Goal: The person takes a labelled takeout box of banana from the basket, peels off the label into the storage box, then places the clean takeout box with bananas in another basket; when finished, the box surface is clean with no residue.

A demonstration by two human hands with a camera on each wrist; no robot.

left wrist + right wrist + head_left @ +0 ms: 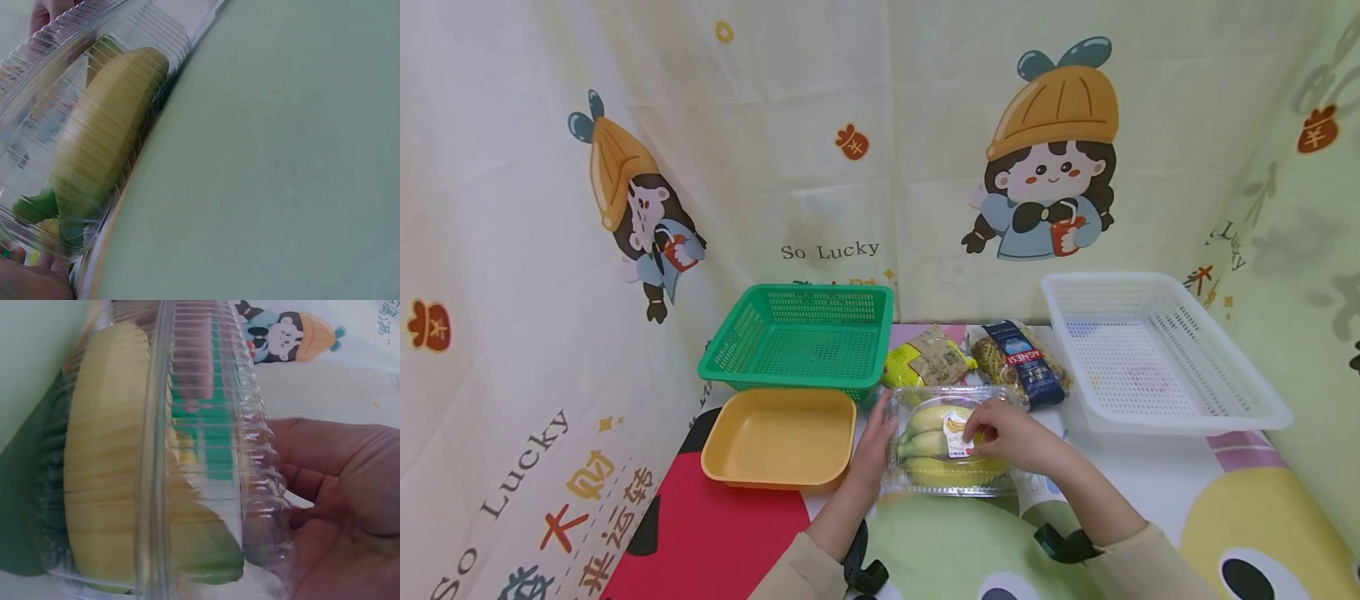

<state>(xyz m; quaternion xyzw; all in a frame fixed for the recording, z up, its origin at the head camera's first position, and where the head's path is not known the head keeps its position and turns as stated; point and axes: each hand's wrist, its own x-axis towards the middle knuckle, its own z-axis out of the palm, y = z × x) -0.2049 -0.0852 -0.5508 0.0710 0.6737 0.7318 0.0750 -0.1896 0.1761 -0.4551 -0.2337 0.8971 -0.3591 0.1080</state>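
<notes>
A clear plastic clamshell box (901,483) with yellow bananas (955,472) inside lies in front of me. A white label (956,432) with a banana picture is on its lid. My left hand (871,446) rests against the box's left side, fingers stretched along it. From the right, my right hand (1017,435) reaches over the lid, its bent fingertips right at the label's right edge. In the right wrist view, the fingers (312,447) meet the ribbed lid; I cannot tell whether they pinch the label. The left wrist view shows a banana (103,125) through the plastic.
Left of the box stands a yellow-orange tray (778,483), with a green basket (718,367) behind it. A yellow snack bag (928,357) and a pasta bag (1018,362) lie just behind the box. A white basket (1195,421) stands at the right, and a printed curtain (917,167) hangs behind.
</notes>
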